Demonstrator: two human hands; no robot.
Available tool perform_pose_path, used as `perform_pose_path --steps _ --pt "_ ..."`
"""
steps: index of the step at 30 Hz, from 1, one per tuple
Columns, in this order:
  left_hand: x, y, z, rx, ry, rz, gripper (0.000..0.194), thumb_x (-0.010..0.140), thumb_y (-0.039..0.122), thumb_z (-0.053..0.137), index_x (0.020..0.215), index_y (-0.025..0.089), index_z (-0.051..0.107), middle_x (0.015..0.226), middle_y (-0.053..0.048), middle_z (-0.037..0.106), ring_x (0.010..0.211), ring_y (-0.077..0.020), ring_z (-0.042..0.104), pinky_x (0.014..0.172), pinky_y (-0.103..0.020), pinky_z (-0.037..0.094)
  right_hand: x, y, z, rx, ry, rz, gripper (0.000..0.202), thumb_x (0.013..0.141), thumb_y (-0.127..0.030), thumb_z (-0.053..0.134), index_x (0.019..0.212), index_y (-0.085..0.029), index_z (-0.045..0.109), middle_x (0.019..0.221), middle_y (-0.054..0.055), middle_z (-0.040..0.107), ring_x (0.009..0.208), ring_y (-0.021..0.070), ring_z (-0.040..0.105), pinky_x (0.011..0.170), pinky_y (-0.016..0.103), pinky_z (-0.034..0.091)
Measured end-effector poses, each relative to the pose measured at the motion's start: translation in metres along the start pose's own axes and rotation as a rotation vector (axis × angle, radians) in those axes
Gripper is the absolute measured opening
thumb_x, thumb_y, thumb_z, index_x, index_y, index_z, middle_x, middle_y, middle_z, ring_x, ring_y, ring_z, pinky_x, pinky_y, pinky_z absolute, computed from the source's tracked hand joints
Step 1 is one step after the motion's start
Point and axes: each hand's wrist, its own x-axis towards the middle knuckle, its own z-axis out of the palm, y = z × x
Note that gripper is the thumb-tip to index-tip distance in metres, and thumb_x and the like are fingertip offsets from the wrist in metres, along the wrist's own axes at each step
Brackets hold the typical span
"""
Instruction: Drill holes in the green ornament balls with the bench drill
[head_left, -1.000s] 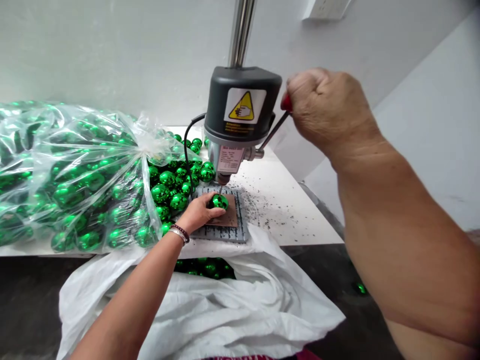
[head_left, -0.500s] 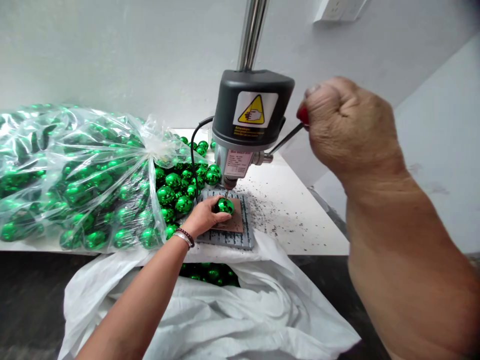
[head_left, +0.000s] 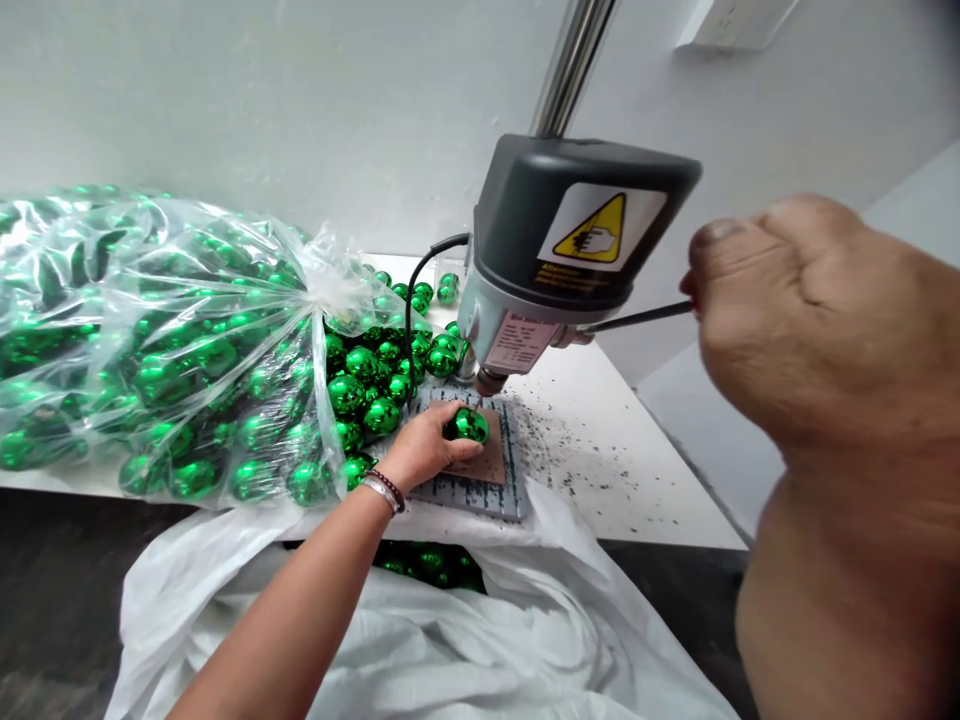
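A shiny green ball (head_left: 472, 426) rests on a brown board (head_left: 491, 462) on the grey slotted base (head_left: 480, 500) of a drill press (head_left: 577, 220). My left hand (head_left: 431, 445) grips the ball from the left, thumb in front and fingers behind. Just above the ball is the drill chuck (head_left: 491, 382); I cannot make out the bit. My right hand (head_left: 810, 310) is closed around the red-knobbed end of the press's lever (head_left: 645, 317), to the right of the motor housing.
A clear plastic bag (head_left: 225, 340) full of green balls lies on the white table (head_left: 622, 440) at left. Loose green balls (head_left: 346, 393) sit beside the base. Dark shavings dot the tabletop. A white sack (head_left: 465, 640) with green balls inside hangs in front.
The view has shifted and tilted, so the press appears farther right. My right hand is lower relative to the motor housing, still on the lever. My left hand keeps the ball on the board.
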Motion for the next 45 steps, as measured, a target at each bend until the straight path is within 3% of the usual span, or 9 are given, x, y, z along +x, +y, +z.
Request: perform_pose_path --steps 3,8,13,26,38,45 --pt "0.0 0.0 0.0 0.013 0.003 0.007 0.054 0.074 0.032 0.076 0.126 0.02 0.065 0.122 -0.007 0.069 0.107 -0.0242 0.066 0.1 -0.033 0.048 -0.011 0.005 0.006 -0.011 0.034 -0.007 0.028 0.089 -0.034 0.045 0.067 -0.017 0.043 0.055 -0.004 0.037 0.051 0.0036 0.02 0.055 0.022 0.019" --pt "-0.001 0.002 0.0 0.017 0.013 -0.003 0.054 0.074 0.031 0.076 0.126 0.02 0.065 0.122 -0.006 0.069 0.107 -0.023 0.065 0.1 -0.032 0.048 -0.034 0.017 0.02 0.018 0.208 -0.095 0.028 0.086 -0.042 0.036 0.072 -0.019 0.045 0.058 -0.002 0.044 0.052 0.0058 0.027 0.056 0.021 0.024" --pt "-0.002 0.006 -0.002 -0.017 -0.02 -0.024 0.049 0.075 0.029 0.074 0.122 0.02 0.067 0.111 -0.005 0.072 0.099 -0.0224 0.066 0.092 -0.032 0.051 -0.048 0.023 0.032 0.046 0.314 -0.173 0.024 0.085 -0.038 0.038 0.073 -0.018 0.044 0.062 0.0 0.049 0.052 0.0059 0.03 0.055 0.021 0.023" --pt "-0.003 0.004 0.0 -0.039 0.011 -0.006 0.051 0.072 0.03 0.076 0.122 0.019 0.068 0.11 -0.006 0.073 0.1 -0.0229 0.067 0.094 -0.032 0.051 -0.06 0.027 0.046 0.133 0.394 -0.202 0.022 0.085 -0.037 0.039 0.072 -0.019 0.042 0.061 -0.002 0.045 0.052 0.0063 0.033 0.055 0.021 0.026" --pt "-0.004 0.004 0.0 0.0 0.021 -0.003 0.048 0.073 0.031 0.075 0.12 0.02 0.068 0.111 -0.005 0.073 0.1 -0.0224 0.066 0.092 -0.031 0.05 -0.076 0.04 0.075 0.162 0.584 -0.276 0.015 0.085 -0.034 0.045 0.077 -0.021 0.044 0.062 -0.001 0.048 0.055 0.0113 0.043 0.055 0.025 0.033" --pt "-0.004 0.004 0.0 0.017 0.03 0.014 0.046 0.074 0.032 0.075 0.118 0.02 0.069 0.113 -0.005 0.073 0.104 -0.0234 0.066 0.094 -0.031 0.05 -0.08 0.045 0.086 0.118 0.695 -0.386 0.003 0.086 -0.022 0.046 0.083 -0.021 0.046 0.067 -0.001 0.051 0.059 0.0117 0.047 0.057 0.024 0.035"
